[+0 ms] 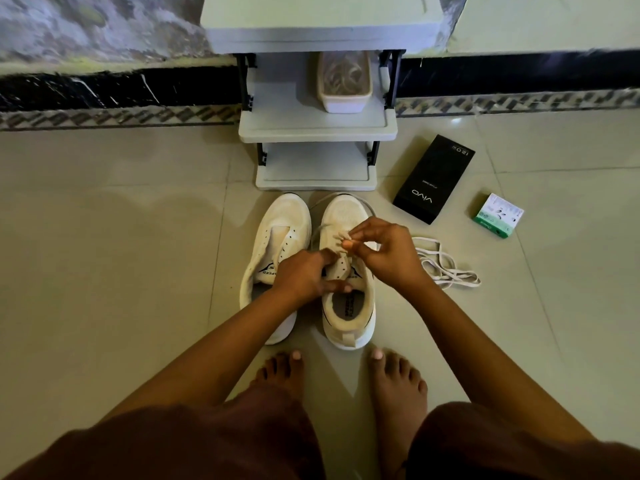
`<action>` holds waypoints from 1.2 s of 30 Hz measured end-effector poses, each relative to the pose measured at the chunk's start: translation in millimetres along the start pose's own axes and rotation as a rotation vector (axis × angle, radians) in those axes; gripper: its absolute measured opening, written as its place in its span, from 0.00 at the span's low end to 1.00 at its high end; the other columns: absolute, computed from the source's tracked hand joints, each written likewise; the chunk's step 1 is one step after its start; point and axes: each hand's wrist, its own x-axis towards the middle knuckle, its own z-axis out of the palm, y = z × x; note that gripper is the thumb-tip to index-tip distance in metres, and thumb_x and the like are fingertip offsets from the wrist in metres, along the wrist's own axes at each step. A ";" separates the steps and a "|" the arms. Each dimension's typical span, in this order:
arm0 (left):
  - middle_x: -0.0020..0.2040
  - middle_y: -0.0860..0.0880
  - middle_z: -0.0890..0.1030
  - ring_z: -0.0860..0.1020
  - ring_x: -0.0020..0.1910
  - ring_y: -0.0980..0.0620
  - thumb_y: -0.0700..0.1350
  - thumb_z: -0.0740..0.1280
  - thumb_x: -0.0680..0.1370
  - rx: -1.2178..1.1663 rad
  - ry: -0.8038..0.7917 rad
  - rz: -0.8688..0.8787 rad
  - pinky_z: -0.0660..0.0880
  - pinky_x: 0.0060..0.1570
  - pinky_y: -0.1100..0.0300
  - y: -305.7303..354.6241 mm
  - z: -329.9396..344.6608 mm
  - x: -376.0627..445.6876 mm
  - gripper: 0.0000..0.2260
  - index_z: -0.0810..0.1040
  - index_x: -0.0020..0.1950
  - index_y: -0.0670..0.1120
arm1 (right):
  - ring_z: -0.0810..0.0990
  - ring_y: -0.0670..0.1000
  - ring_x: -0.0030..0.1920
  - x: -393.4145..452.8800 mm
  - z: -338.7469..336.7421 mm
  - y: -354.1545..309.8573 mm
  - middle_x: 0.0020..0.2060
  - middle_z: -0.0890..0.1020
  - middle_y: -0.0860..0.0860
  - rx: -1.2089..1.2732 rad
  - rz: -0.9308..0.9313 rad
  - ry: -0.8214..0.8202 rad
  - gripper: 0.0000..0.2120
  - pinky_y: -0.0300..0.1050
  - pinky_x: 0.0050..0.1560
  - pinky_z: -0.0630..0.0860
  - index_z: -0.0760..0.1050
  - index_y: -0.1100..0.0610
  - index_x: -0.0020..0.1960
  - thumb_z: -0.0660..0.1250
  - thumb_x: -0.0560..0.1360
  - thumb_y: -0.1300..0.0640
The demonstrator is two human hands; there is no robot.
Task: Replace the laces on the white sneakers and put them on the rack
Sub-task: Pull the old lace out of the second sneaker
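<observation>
The right sneaker (348, 271) stands toe-first toward the rack (317, 133) — long axis straight away from the person. The right hand (384, 254) pinches its lace (341, 237) over the eyelets; the left hand (304, 275) grips the tongue (the nearer hand).

I see two sneakers (308, 265) side by side before the rack (317, 133), a tub (344, 83) on its middle shelf, loose laces (445, 266) and two boxes (434, 178) right of them
</observation>
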 end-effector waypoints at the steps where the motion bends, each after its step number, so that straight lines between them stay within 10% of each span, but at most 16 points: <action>1: 0.57 0.49 0.80 0.78 0.55 0.47 0.67 0.68 0.68 0.000 0.000 -0.003 0.71 0.46 0.58 0.4 -0.4 0.1 0.31 0.72 0.65 0.52 | 0.78 0.45 0.43 -1.9 -0.4 0.9 0.42 0.80 0.51 0.086 0.042 0.026 0.05 0.41 0.49 0.75 0.83 0.63 0.46 0.71 0.72 0.62; 4: 0.59 0.49 0.79 0.77 0.56 0.47 0.67 0.68 0.68 0.031 0.002 -0.001 0.71 0.47 0.58 3.8 -0.2 0.3 0.32 0.71 0.67 0.52 | 0.79 0.50 0.46 -2.3 1.3 6.8 0.44 0.79 0.52 0.135 0.101 0.027 0.06 0.47 0.52 0.77 0.81 0.64 0.48 0.70 0.73 0.61; 8: 0.55 0.49 0.80 0.78 0.53 0.47 0.68 0.67 0.68 0.032 -0.011 -0.011 0.70 0.44 0.59 4.6 -1.7 -0.4 0.30 0.73 0.64 0.52 | 0.74 0.52 0.59 4.5 0.9 16.7 0.62 0.74 0.50 -0.605 0.001 -0.282 0.18 0.47 0.53 0.73 0.76 0.52 0.62 0.69 0.72 0.51; 14: 0.56 0.49 0.80 0.77 0.54 0.48 0.68 0.67 0.68 0.052 -0.029 -0.014 0.73 0.47 0.57 7.1 -3.6 -1.8 0.29 0.74 0.63 0.52 | 0.78 0.54 0.45 -0.3 12.3 8.9 0.48 0.80 0.54 -1.026 -0.116 -0.128 0.12 0.43 0.41 0.68 0.78 0.57 0.54 0.62 0.76 0.52; 17: 0.57 0.50 0.80 0.78 0.55 0.48 0.68 0.67 0.68 0.059 -0.024 -0.019 0.71 0.44 0.58 6.9 -3.6 -2.8 0.30 0.73 0.64 0.52 | 0.77 0.53 0.49 -0.1 7.8 4.1 0.50 0.80 0.52 -0.813 -0.040 -0.110 0.10 0.43 0.46 0.68 0.79 0.55 0.53 0.65 0.75 0.52; 22: 0.53 0.49 0.80 0.78 0.53 0.47 0.69 0.65 0.68 0.050 -0.026 -0.029 0.66 0.41 0.59 9.1 -3.7 -6.1 0.32 0.71 0.65 0.51 | 0.80 0.43 0.44 10.8 -6.5 -31.1 0.43 0.82 0.51 0.362 0.178 0.048 0.03 0.42 0.50 0.76 0.81 0.55 0.45 0.68 0.75 0.58; 25: 0.57 0.48 0.79 0.77 0.56 0.46 0.67 0.66 0.70 0.049 -0.046 -0.029 0.69 0.45 0.58 11.4 -7.0 -6.9 0.31 0.70 0.67 0.51 | 0.77 0.45 0.51 24.1 -21.7 -23.4 0.59 0.77 0.55 0.015 0.197 0.207 0.17 0.44 0.55 0.74 0.73 0.58 0.65 0.66 0.77 0.57; 29: 0.60 0.45 0.78 0.76 0.58 0.44 0.55 0.70 0.72 -0.012 -0.079 -0.066 0.72 0.51 0.55 21.4 -15.4 -0.4 0.25 0.73 0.65 0.46 | 0.69 0.58 0.67 9.2 -21.2 5.0 0.72 0.63 0.58 -0.251 0.330 -0.227 0.45 0.48 0.60 0.72 0.44 0.55 0.77 0.71 0.72 0.58; 36: 0.44 0.42 0.80 0.78 0.48 0.42 0.39 0.68 0.72 -0.331 0.038 -0.236 0.68 0.41 0.61 22.3 -23.4 0.4 0.07 0.82 0.48 0.40 | 0.79 0.57 0.55 -4.9 3.3 31.9 0.61 0.78 0.55 -0.419 0.252 -0.198 0.30 0.47 0.52 0.74 0.61 0.57 0.73 0.66 0.75 0.54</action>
